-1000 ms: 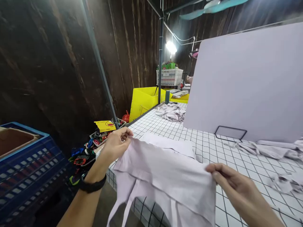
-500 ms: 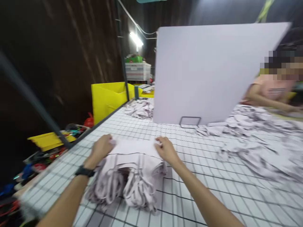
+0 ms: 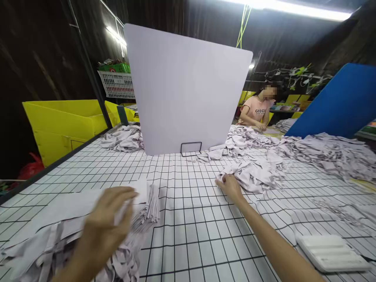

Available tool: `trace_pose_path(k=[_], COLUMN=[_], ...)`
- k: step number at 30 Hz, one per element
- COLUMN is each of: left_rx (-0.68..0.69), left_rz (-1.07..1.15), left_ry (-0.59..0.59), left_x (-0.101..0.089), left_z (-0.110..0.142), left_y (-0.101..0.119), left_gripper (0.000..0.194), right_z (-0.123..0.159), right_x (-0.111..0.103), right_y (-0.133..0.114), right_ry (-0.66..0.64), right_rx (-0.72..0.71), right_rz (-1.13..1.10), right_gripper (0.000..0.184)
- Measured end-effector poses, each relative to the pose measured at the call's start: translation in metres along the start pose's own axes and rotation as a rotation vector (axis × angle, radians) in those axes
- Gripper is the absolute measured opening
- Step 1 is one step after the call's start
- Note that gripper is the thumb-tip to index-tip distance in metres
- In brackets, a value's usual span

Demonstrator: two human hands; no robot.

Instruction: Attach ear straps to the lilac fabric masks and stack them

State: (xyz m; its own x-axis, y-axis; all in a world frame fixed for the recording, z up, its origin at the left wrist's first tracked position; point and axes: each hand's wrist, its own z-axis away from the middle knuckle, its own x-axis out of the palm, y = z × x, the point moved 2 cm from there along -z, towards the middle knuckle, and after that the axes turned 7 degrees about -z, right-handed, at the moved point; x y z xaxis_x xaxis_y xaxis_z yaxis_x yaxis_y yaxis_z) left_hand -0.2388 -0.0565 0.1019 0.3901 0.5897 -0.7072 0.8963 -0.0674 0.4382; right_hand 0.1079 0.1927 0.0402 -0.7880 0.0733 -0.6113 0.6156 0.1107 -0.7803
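Observation:
A neat stack of pale lilac fabric pieces with straps (image 3: pixel 63 205) lies at the near left of the table, its layered edges fanned on the right. My left hand (image 3: pixel 107 219), blurred by motion, hovers over this stack with thumb and fingers apart, holding nothing. Further right, a loose heap of the same fabric pieces (image 3: pixel 255 174) lies crumpled. At its left end my right hand (image 3: pixel 230 188) has its fingers curled and closed on the edge of a fabric piece; the fingertips are partly hidden.
A large pale board (image 3: pixel 188 94) stands upright in a black wire stand (image 3: pixel 190 149). More fabric heaps (image 3: pixel 331 154) lie by a blue board (image 3: pixel 337 103). A white device (image 3: pixel 331 252) sits at near right. Yellow bins (image 3: pixel 64 121) stand at left. A co-worker (image 3: pixel 257 109) sits behind.
The fabric piece I held spread was laid on the stack and let go. My view swung right. My right hand moved away from the stack to the loose heap.

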Motion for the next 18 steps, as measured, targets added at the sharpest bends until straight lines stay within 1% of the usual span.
trace_pose_path(k=[2,4,6,9,12,13,15,16,18], left_rx=[0.11,0.201,0.222,0.182,0.137,0.12,0.081,0.06,0.005], left_rz=[0.093,0.177,0.244,0.313,0.393,0.421,0.481,0.512,0.579], left_ry=[-0.03,-0.114,-0.21,-0.304,-0.33,-0.326,-0.299,-0.285,-0.276], left_x=[0.037,0.07,0.097,0.122,0.134,0.136,0.133,0.13,0.119], left_z=[-0.004,-0.011,-0.019,-0.033,-0.044,-0.046,-0.045,-0.044,-0.038], left_y=[0.045,0.075,0.094,0.115,0.134,0.139,0.144,0.144,0.139], left_gripper=[0.023,0.022,0.022,0.023,0.041,0.041,0.028,0.02,0.009], right_z=[-0.002,-0.001,0.001,0.012,0.032,0.04,0.052,0.056,0.062], right_x=[-0.001,-0.008,-0.023,-0.058,-0.092,-0.101,-0.114,-0.119,-0.127], right_y=[0.001,-0.006,-0.021,-0.056,-0.095,-0.105,-0.117,-0.119,-0.115], right_ry=[-0.01,-0.031,-0.075,-0.174,-0.225,-0.239,-0.255,-0.238,-0.109], right_rx=[-0.012,-0.027,-0.046,-0.089,-0.12,-0.107,-0.05,-0.034,-0.076], right_rz=[-0.055,-0.139,-0.251,-0.441,-0.588,-0.638,-0.733,-0.75,-0.69], right_gripper=[0.033,0.028,0.026,0.033,0.032,0.033,0.034,0.036,0.04])
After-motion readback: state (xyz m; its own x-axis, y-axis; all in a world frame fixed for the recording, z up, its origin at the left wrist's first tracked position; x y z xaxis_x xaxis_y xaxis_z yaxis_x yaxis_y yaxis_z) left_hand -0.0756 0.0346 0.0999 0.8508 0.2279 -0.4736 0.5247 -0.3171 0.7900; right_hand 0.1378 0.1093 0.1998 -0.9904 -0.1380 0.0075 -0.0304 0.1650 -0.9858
